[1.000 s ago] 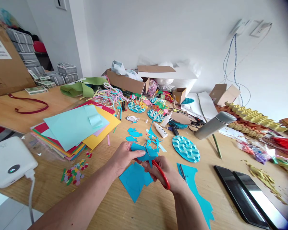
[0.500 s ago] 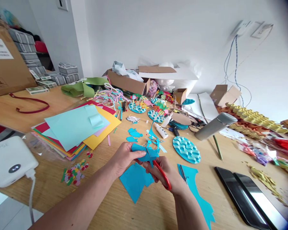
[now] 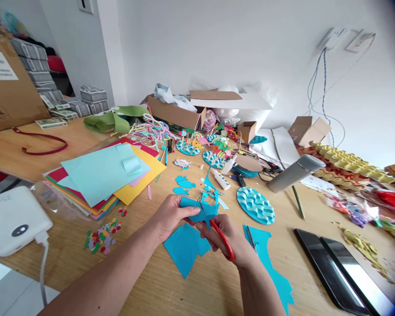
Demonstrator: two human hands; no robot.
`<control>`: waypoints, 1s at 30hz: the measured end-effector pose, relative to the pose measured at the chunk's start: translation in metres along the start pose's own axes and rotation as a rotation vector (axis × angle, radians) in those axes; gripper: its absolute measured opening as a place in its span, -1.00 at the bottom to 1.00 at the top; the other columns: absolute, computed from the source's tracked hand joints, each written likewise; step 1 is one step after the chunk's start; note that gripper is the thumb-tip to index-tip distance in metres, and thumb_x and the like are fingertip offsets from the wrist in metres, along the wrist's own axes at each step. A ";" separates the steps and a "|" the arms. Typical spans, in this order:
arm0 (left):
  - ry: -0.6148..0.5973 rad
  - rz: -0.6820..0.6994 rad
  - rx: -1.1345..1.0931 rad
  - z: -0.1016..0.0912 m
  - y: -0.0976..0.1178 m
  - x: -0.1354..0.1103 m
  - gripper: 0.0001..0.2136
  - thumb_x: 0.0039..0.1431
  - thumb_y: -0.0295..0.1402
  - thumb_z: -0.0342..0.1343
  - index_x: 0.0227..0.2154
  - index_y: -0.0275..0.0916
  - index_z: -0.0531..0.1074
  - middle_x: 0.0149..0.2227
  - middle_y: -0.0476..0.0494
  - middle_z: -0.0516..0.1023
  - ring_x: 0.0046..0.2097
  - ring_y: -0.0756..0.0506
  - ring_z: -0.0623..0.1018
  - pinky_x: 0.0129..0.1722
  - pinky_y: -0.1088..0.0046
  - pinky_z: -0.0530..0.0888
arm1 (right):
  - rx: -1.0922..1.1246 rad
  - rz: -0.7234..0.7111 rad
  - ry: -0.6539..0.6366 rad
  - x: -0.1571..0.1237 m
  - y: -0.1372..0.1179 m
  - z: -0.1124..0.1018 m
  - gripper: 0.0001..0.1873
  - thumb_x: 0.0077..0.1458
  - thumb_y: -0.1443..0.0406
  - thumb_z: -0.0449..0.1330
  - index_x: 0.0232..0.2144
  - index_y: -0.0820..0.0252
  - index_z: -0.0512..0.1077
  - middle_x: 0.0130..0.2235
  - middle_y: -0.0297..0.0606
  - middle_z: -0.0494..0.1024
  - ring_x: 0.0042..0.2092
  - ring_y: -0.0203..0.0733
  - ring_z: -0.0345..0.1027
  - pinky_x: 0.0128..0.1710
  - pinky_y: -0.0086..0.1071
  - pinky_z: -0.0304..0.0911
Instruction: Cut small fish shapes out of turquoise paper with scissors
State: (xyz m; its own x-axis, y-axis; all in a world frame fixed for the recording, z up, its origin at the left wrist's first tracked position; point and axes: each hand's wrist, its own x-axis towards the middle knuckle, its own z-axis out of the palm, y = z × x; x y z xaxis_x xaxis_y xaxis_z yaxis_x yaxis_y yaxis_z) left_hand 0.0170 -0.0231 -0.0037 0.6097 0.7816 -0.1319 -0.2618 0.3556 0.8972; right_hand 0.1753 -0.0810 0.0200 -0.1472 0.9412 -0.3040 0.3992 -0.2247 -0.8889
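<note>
Between the thumb and fingers of my left hand [image 3: 169, 216] is a piece of blue paper [image 3: 191, 203]. My right hand [image 3: 223, 232] is closed round a pair of scissors with red handles [image 3: 224, 242]; the blades cross the paper. Below both hands lies a larger blue sheet [image 3: 183, 251] with cut edges and faint drawn lines. Just beyond are blue paper fish shapes [image 3: 181, 191] and thin blue offcuts [image 3: 211, 189]. To the right, a pen [image 3: 251, 238] rests on a long blue paper strip [image 3: 272, 270].
A stack of coloured paper [image 3: 94, 175] lies left, with paper bits [image 3: 102, 237] and a white power bank [image 3: 16, 221] nearer. Beyond stand glue bottles [image 3: 221, 179] and a wavy-patterned blue oval [image 3: 256, 206]. A grey flask [image 3: 294, 174] and two black phones [image 3: 329, 272] are right.
Almost nothing differs. Both hands, the blue paper and the scissors stay in nearly the same place.
</note>
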 end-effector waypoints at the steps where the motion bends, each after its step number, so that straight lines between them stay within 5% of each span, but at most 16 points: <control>1: 0.002 -0.004 -0.001 0.000 0.000 0.000 -0.81 -0.04 -0.30 0.23 -0.41 -0.35 0.54 -0.44 -0.14 0.58 -0.43 -0.08 0.54 -0.37 0.41 0.40 | -0.010 0.005 0.000 0.000 0.001 0.000 -0.57 -0.04 0.03 0.26 -0.63 0.26 0.32 -0.67 -0.40 0.29 -0.66 -0.42 0.10 -0.69 -0.53 -0.01; 30: 0.028 0.007 0.010 0.001 0.001 0.001 -0.83 -0.09 -0.34 0.23 -0.47 -0.37 0.50 -0.48 -0.14 0.57 -0.47 -0.08 0.53 -0.39 0.39 0.43 | -0.058 0.037 0.011 0.002 0.003 0.002 -0.50 -0.05 -0.02 0.24 -0.71 0.22 0.23 -0.71 -0.38 0.25 -0.65 -0.42 0.04 -0.67 -0.50 -0.05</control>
State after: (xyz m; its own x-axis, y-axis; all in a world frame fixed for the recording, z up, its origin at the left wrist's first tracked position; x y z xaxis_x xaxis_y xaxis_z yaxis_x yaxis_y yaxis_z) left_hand 0.0178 -0.0221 -0.0027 0.5864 0.7983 -0.1372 -0.2586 0.3450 0.9023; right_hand 0.1745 -0.0798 0.0164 -0.1218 0.9352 -0.3324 0.4563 -0.2446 -0.8556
